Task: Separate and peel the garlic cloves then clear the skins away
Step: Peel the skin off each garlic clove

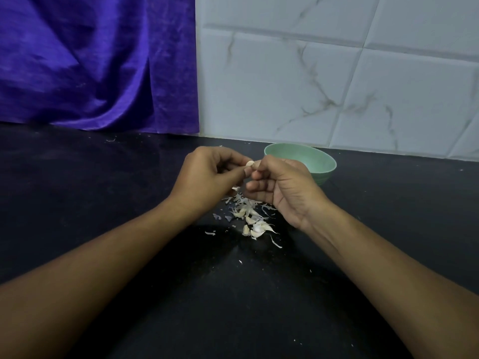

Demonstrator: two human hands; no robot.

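Peeling step: left hand (207,174) and right hand (282,189) pinch 1 garlic clove (250,164) (skins (248,216) heaped beneath them); next, likely strip its skin.

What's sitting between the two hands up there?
A garlic clove, pinched by both the left hand and the right hand above a pile of skins, as the head view shows.

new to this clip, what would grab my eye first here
The left hand and right hand meet mid-frame, both pinching one garlic clove. Below them, pale garlic skins litter the black counter, and a green bowl sits just behind the right hand.
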